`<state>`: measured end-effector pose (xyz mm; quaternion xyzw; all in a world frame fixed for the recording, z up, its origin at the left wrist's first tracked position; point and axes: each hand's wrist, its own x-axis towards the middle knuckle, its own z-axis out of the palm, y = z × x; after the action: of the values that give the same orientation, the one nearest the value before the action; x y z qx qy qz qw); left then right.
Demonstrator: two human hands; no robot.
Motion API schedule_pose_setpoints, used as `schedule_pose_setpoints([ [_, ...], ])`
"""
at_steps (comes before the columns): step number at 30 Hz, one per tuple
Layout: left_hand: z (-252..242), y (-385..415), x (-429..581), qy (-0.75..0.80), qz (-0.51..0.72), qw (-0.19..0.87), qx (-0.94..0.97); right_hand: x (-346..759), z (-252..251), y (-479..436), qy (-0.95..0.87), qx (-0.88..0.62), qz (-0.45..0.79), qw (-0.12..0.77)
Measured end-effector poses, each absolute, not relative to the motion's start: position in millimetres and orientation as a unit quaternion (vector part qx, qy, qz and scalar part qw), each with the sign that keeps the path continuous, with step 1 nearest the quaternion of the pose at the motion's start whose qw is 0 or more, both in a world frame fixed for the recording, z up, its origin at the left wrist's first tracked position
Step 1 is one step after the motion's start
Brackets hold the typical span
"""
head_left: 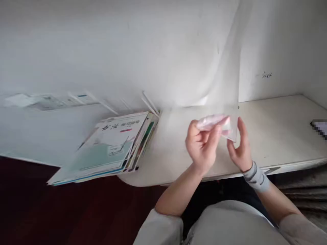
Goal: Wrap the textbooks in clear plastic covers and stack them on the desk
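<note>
My left hand (203, 144) is closed on a small pale pink, see-through plastic packet (211, 121), with the thumb pressed over its front. The packet is tilted and held above the white desk top; what is in it cannot be made out. My right hand (240, 148), with a grey band at the wrist, is just right of the packet's lower corner. Its thumb and fingers are spread apart, and I cannot tell whether they touch the packet's edge.
A stack of books and booklets (114, 139) lies to the left, partly past the desk's rounded corner. A dark-edged object (320, 127) sits at the far right, partly blurred out. White walls rise behind the desk (276, 136), with small handwriting (267, 75) on one.
</note>
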<state>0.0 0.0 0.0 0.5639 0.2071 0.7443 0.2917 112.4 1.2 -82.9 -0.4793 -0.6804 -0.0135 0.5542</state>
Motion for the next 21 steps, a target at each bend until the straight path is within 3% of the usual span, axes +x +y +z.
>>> schedule_pose_setpoints([
  [4,-10,0,-28,0.27,0.77,0.267,0.512,162,-73,7,-0.68,-0.48,-0.151,0.533],
  [8,-56,10,-59,0.423,0.702,0.237,0.522,206,-68,-4,-0.717,-0.5,-0.255,0.412],
  [14,-133,20,-95,0.59,0.356,0.105,0.717,235,-103,-16,-0.788,-0.532,-0.243,0.195],
  [21,-146,24,-113,0.548,0.08,0.037,0.832,244,-159,-14,-0.851,-0.487,-0.157,0.117],
])
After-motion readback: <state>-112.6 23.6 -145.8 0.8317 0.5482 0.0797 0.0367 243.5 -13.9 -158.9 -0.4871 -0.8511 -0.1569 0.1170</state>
